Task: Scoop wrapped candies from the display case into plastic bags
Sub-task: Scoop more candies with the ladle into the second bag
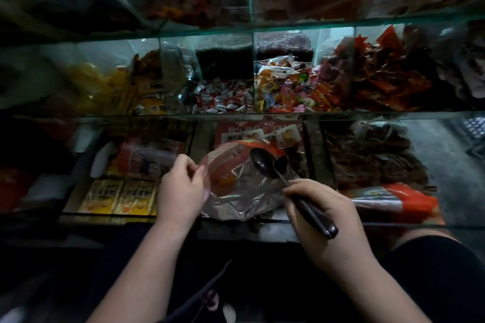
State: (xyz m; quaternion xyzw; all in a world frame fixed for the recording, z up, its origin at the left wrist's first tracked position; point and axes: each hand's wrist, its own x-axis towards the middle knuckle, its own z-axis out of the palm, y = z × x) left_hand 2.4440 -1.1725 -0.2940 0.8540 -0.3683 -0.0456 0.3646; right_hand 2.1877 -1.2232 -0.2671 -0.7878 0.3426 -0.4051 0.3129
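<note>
Between scoops, by the look of it. Fingers of the left hand [181, 189] pinching the plastic bag [241, 191] open at its rim; fingers of the right hand [322, 207] curled round a dark spoon [263, 164], seemingly empty, over the bag's mouth. Next, probably: reaching up to the wrapped candies [225, 99] on the glass shelf [105, 113] 1 level above.

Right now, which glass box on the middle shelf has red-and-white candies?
The one between the yellow packets and the multicoloured wrapped candies. Only its small wrapped candies are red and white.
</note>
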